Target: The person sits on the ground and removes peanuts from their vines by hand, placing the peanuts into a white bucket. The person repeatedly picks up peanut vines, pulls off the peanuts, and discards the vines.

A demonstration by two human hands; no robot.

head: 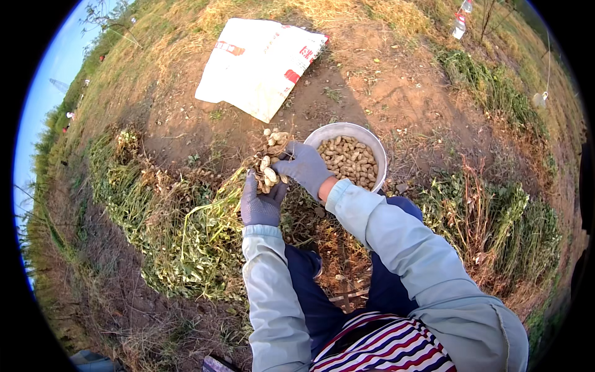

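In a grey-purple knit glove, my left hand (pixel 262 204) grips a peanut plant by its root end, where a cluster of peanut pods (pixel 269 173) hangs on the roots. The plant's green stems (pixel 223 197) trail off to the left, over other plants. My right hand (pixel 304 167), gloved alike, has its fingers on the pods from the right side; whether a pod is pinched between them I cannot tell. Just beyond my right wrist stands a whitish bucket (pixel 381 153), partly filled with loose peanuts (pixel 348 160). My right forearm passes close to its near rim.
A white woven sack (pixel 255 65) with red print lies flat on the soil ahead. Pulled peanut plants (pixel 186 242) are heaped at my left, and another pile (pixel 502 223) lies at my right. Plastic bottles (pixel 459 25) hang at the upper right.
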